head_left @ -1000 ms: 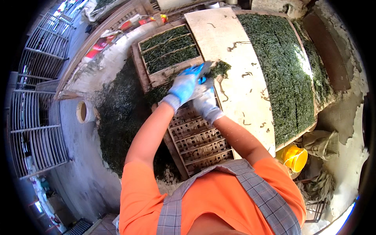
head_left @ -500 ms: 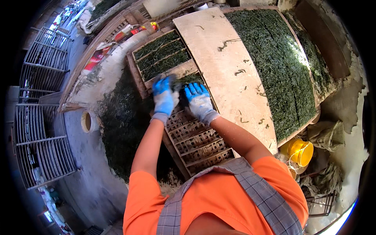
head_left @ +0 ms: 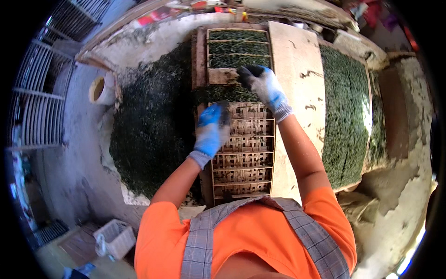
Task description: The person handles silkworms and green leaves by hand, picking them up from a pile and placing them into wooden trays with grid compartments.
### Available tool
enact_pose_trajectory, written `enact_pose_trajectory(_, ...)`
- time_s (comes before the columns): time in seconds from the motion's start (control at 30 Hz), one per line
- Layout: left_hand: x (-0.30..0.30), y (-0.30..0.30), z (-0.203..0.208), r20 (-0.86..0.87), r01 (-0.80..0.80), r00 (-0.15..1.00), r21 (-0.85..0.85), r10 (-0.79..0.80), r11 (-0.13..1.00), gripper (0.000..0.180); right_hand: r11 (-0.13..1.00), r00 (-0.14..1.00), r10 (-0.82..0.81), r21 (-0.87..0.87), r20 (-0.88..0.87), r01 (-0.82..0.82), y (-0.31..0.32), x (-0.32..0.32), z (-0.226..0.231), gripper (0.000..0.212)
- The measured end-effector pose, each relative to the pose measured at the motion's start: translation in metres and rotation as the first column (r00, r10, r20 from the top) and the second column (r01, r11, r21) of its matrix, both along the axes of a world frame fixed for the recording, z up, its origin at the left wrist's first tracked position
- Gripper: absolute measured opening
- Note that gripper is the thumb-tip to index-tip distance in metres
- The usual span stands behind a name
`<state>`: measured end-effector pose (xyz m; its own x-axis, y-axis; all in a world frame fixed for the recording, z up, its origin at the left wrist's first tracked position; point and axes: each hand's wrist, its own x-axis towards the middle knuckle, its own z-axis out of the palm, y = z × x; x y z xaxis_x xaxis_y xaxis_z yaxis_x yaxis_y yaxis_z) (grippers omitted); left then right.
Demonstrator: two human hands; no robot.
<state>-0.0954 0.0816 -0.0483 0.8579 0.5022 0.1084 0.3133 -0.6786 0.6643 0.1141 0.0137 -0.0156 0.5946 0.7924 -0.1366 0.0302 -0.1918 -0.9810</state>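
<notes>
Woven bamboo tray (head_left: 243, 158) lay before you, far slats covered with dark green leaves (head_left: 227, 93), your right hand (head_left: 265, 88) spread on them, left hand (head_left: 211, 130) curled loosely at the tray's edge.

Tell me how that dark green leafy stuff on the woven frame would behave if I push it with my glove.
The green leafy mass looks loose and shredded, so it would likely spread and clump rather than slide whole. It probably sags if lifted. Bits may catch in the woven frame, whose slats show gaps.
</notes>
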Motion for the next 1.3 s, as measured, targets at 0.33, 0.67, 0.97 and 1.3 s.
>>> enact_pose_trajectory(0.33, 0.072, -0.018, -0.142, -0.262, -0.288, 0.946, -0.412, 0.190, 0.864, 0.056, 0.227, 0.231, 0.952, -0.969, 0.200, -0.097, 0.120, -0.105, 0.019, 0.051)
enact_pose_trajectory(0.67, 0.085, -0.011, -0.035, -0.674, 0.042, 0.719, 0.286, 0.169, 0.957, 0.057, 0.803, 0.675, 0.067, -0.442, 0.735, 0.401, -0.024, 0.004, -0.046, 0.023)
enact_pose_trajectory(0.97, 0.087, -0.017, 0.020, -0.530, 0.048, 0.845, 0.198, 0.066, 0.979, 0.038, 0.630, 0.424, 0.748, -0.747, 0.510, -0.213, -0.050, 0.062, -0.099, 0.030)
enact_pose_trajectory(1.3, 0.044, 0.043, -0.048, -0.001, -0.195, 0.977, 0.400, 0.213, 0.895, 0.037, 0.883, -0.111, 0.421, -0.435, 0.900, -0.178, -0.090, 0.059, -0.042, 0.067)
